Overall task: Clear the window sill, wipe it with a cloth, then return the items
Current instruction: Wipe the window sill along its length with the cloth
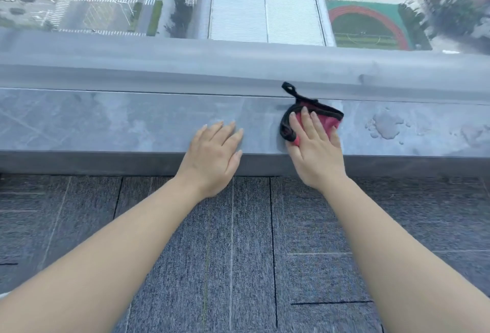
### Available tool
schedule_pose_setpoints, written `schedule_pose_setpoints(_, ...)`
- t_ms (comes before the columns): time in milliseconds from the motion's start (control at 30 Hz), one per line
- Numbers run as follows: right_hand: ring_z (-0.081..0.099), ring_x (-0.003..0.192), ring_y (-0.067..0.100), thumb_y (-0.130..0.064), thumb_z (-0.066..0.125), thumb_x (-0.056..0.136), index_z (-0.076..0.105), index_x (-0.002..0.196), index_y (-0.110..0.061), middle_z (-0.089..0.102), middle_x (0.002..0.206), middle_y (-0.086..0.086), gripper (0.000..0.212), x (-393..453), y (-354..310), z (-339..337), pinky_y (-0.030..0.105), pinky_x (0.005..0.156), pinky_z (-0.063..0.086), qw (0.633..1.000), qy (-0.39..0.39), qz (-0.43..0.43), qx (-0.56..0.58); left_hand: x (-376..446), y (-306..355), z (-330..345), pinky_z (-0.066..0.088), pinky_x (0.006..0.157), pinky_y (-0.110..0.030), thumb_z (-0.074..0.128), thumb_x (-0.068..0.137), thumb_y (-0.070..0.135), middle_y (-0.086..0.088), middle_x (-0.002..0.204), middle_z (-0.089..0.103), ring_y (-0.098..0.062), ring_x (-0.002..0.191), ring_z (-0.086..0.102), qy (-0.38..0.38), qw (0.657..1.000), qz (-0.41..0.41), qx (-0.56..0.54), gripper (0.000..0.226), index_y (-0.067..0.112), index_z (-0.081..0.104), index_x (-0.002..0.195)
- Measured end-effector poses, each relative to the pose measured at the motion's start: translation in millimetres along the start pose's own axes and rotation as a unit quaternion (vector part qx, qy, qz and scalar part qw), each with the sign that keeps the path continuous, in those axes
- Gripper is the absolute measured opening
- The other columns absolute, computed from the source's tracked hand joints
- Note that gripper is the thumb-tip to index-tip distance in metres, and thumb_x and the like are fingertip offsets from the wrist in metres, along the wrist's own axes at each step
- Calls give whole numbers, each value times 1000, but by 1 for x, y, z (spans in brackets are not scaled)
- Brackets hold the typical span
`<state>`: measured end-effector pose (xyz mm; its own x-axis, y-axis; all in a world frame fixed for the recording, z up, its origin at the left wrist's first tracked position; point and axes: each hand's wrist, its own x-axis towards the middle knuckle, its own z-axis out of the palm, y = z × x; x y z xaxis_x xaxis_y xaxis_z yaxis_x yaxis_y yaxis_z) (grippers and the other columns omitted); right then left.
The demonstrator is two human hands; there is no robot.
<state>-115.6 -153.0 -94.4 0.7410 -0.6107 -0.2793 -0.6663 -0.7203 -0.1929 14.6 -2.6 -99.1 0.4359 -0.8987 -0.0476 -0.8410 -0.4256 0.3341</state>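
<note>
The right hand (315, 147) lay flat, palm down and fingers spread, pressing a pink cloth (320, 118) with black edging onto the grey window sill (106, 120) — not gripping it, only pinning it under the fingers. The cloth sat bunched toward the far side of the sill, right of centre, and its black hanging loop (289, 88) reached up against the window frame (185, 67). The left hand (214, 155) rested open and empty on the sill's near edge, fingers extended, just left of the cloth and apart from it. Further right on the sill a patch of water (387, 126) stood in beads — well clear of the cloth. Dark carpet tiles (238, 253) covered the floor below the forearms.
</note>
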Motion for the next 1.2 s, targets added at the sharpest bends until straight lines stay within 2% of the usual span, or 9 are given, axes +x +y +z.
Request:
schedule_pose_setpoints(167,-11,146,23,-42,21,96,-4,148,-17,-11,159,8,63,29,-9,-5,54,115,-5,986,16,154,59,3,4,3,17,112,-45,9,78,43,-13,142,40,-30,133,31,-7,1000,-4,14,69,11,38,131)
schedule_pose_setpoints(300,-11,146,27,-41,22,95,-5,147,-11,-10,158,14,66,51,-34,-3,56,114,-4,976,29,204,75,2,8,1,13,114,-43,4,75,45,-11,148,31,-28,138,23,-32,999,-23,21,73,14,31,135)
schedule_pose_setpoints(400,-10,146,25,-40,21,96,-5,147,-12,-10,158,14,64,47,-48,0,54,114,-5,989,20,135,58,2,11,-2,8,114,-41,0,71,48,-7,151,23,-25,140,16,-65,997,-42,23,77,16,24,138)
schedule_pose_setpoints(533,-8,147,14,-36,24,96,-1,148,-24,-8,159,0,59,27,-34,0,46,117,-5,997,-5,-78,12,2,16,-6,10,114,-42,0,72,48,-8,151,24,-26,140,17,-79,995,-53,27,77,15,25,137)
schedule_pose_setpoints(700,-5,147,9,-38,16,89,3,147,-34,-4,159,-9,59,7,13,-8,39,117,-6,989,-46,-143,-17,12,16,-7,26,108,-49,13,79,42,-19,138,45,-36,128,38,-58,997,-30,32,67,7,43,128)
schedule_pose_setpoints(767,-5,147,9,-37,15,86,4,146,-35,-3,159,-9,61,4,26,-11,39,117,-7,992,-42,-113,-18,22,19,-4,25,109,-49,15,79,41,-17,139,44,-35,129,37,-57,998,-11,25,65,8,41,129)
schedule_pose_setpoints(900,-11,146,12,-34,27,96,-2,147,-29,-10,159,-3,59,6,34,-14,43,117,-7,999,-31,27,-10,41,33,5,12,112,-47,3,75,44,-7,149,29,-27,137,22,-68,998,19,-4,72,17,31,135)
schedule_pose_setpoints(1067,-13,146,21,-38,21,96,-5,148,-19,-12,159,6,60,35,6,-13,51,115,-4,974,9,215,67,43,34,11,9,112,-49,2,75,43,-4,149,31,-27,138,21,-60,998,30,-10,71,20,31,135)
schedule_pose_setpoints(1200,-12,146,20,-38,20,96,-6,148,-18,-12,159,7,61,45,-10,-15,50,116,-3,970,16,231,72,42,33,12,1,114,-48,12,87,35,-1,154,16,-25,141,9,-94,995,40,4,55,22,17,139)
